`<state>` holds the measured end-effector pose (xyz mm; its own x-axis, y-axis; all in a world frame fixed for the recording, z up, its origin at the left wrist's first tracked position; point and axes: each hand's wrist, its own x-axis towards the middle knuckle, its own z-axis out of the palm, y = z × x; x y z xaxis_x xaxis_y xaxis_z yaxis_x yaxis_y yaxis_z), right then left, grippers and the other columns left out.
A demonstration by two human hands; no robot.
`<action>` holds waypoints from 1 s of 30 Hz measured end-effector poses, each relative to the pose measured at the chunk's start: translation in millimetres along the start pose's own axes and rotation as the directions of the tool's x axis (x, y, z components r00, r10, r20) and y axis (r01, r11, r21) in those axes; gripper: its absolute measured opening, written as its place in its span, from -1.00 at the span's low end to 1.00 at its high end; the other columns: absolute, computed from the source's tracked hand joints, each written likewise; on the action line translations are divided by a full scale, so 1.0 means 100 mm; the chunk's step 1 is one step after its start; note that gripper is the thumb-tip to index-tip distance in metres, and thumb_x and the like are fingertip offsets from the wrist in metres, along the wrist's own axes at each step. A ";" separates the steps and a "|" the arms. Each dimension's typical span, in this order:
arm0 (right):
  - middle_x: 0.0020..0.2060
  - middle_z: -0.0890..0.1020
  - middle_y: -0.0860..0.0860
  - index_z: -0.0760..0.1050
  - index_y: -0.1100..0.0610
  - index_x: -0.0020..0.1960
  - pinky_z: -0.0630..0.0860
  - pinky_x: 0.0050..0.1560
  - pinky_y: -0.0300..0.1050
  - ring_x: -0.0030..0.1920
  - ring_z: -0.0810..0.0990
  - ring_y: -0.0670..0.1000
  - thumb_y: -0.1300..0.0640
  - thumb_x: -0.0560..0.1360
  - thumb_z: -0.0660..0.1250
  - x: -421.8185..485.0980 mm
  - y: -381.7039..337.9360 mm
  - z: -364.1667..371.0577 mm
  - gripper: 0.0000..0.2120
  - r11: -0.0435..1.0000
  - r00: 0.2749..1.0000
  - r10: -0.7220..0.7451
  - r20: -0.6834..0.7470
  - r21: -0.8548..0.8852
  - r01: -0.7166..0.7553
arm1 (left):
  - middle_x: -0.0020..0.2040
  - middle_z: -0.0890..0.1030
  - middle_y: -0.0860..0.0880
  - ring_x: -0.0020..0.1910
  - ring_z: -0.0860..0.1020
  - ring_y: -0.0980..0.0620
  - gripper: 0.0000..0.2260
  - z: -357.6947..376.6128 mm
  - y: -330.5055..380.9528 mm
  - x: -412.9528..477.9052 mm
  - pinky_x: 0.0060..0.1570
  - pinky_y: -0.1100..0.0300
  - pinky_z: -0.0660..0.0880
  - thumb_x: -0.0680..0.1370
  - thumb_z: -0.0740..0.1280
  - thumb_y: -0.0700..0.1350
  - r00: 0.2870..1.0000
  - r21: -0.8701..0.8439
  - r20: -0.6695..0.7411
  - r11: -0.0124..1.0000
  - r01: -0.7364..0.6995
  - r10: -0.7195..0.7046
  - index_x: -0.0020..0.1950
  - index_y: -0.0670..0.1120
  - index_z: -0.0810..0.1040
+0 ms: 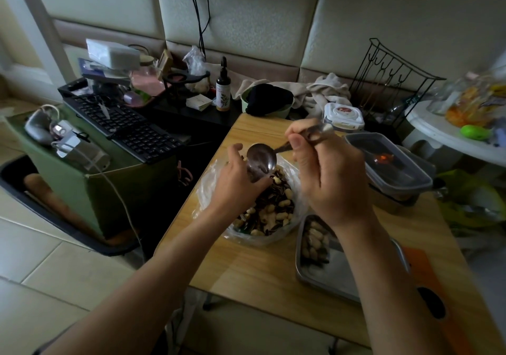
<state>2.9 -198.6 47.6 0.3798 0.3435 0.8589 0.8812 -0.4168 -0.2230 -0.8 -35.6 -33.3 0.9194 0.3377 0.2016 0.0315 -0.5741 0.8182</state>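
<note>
Nothing can be read; the dropper bottle's [223, 92] label is too blurred.

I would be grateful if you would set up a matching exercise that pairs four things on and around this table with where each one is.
Things:
1. shiny metal spoon
2. clear plastic bag of peanuts and dark seeds
3. rectangular steel tray
4. black computer keyboard

Places:
A. on the green box left of the wooden table
B. gripped by the right hand
C. on the table, right of the bag
D. under the left hand

Pairs: 1-B, 2-D, 3-C, 4-A
</note>
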 end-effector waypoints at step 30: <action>-0.33 0.67 0.10 0.53 0.25 0.10 0.61 -0.38 -0.24 -0.36 0.72 0.03 0.00 0.69 0.28 -0.35 0.35 0.16 -0.71 0.067 0.187 0.975 0.121 0.641 -0.764 | 0.17 0.57 -0.12 0.04 0.59 -0.05 -0.35 -0.29 -0.19 0.01 -0.03 0.14 0.52 0.55 0.45 0.07 0.984 0.014 -0.054 0.985 0.172 -0.171 0.50 -0.16 0.24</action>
<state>25.2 -211.6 2.0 0.9642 -0.2402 -0.1121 -0.0504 0.2490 -0.9672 -11.9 -2.4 -33.3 0.8780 0.4706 0.0872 0.1950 -0.5180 0.8329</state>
